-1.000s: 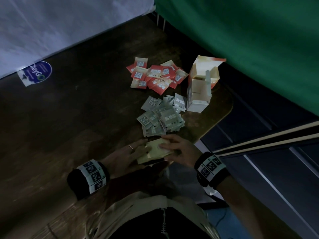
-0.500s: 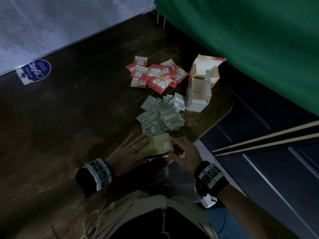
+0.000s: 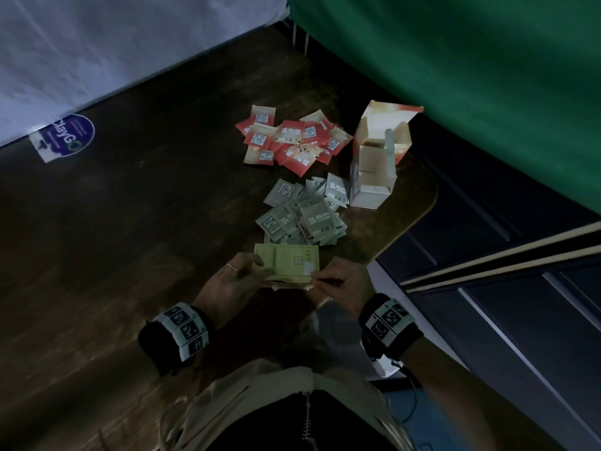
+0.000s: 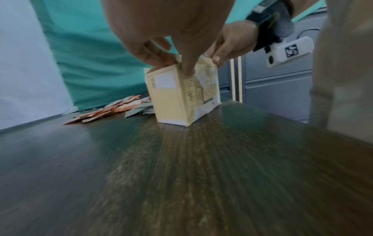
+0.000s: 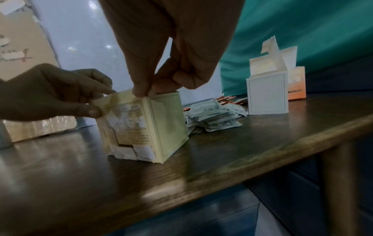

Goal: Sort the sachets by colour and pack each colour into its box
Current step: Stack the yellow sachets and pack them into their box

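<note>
Both hands are busy with one small yellow box (image 3: 287, 263) that stands upright on the dark wooden table (image 3: 130, 222), close to the person's body. Her left hand (image 3: 227, 284) has its fingers curled over the top left edge of the box, with the thumb pressed on the near side, so it holds the box in place. On that hand you can see a thin ring (image 3: 232, 265). The right hand (image 3: 341, 281) pinches the top right edge of the box between thumb and fingers. From the right wrist view, the left hand (image 5: 50, 94) pinches a loose flap at the top corner, and the box front (image 5: 131, 124) looks a bit torn near the bottom. Just behind the yellow box lies a heap of pale green sachets (image 3: 302, 216), almost touching it. Farther back is a heap of red sachets (image 3: 292, 141). To the right of the two heaps stands an open orange and white box (image 3: 374, 177) with its flaps up, near the rounded table corner. A purple round sticker (image 3: 66, 136) lies far off to the left, by the white sheet (image 3: 97, 43). A green cloth (image 3: 455, 60) hangs behind the table. Each wrist wears a black band with checked squares (image 3: 182, 327).
</note>
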`<state>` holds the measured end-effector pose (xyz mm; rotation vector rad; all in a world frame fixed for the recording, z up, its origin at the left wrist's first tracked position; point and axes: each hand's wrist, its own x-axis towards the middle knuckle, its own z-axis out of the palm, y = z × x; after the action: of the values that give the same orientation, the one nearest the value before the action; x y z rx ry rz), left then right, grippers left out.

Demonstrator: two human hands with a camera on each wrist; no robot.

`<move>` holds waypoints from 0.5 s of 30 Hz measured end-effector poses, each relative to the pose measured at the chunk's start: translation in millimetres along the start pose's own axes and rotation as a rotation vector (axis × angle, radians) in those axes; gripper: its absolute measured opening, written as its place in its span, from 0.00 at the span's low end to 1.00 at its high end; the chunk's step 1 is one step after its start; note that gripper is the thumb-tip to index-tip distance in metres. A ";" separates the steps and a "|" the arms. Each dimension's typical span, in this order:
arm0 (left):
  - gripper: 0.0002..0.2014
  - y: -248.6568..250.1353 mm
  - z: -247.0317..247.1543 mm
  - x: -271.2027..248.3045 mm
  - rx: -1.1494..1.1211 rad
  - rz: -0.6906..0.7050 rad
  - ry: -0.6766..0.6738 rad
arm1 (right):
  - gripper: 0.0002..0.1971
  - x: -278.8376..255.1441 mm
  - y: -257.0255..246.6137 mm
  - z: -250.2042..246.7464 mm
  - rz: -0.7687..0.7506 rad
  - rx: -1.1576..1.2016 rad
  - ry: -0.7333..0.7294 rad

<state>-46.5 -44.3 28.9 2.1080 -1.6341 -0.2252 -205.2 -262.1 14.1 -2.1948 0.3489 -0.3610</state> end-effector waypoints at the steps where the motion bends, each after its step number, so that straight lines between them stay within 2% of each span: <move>1: 0.18 -3.3 0.3 -0.2 -0.042 0.018 -0.003 | 0.09 0.1 0.2 0.3 -0.002 -0.014 0.001; 3: 0.19 -9.7 -0.1 0.6 -0.099 0.040 0.029 | 0.08 0.7 0.9 0.3 -0.005 -0.022 0.008; 6: 0.20 -18.7 -0.8 0.0 -0.126 0.081 0.000 | 0.06 1.9 1.8 -0.1 -0.029 -0.010 -0.006; 8: 0.20 -21.4 -1.4 1.0 -0.055 0.112 -0.046 | 0.06 2.4 1.3 0.1 -0.044 -0.033 -0.056; 12: 0.17 -25.2 -4.2 7.5 0.156 0.148 0.024 | 0.07 3.0 -0.7 -2.5 -0.059 -0.082 -0.122; 15: 0.15 -23.6 -1.7 11.8 0.195 0.192 0.036 | 0.13 6.4 -1.8 -5.5 -0.142 -0.169 -0.154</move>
<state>-21.9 -50.6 21.6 2.0607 -1.8883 0.0345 -201.2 -267.4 19.7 -2.4031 0.1441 -0.2449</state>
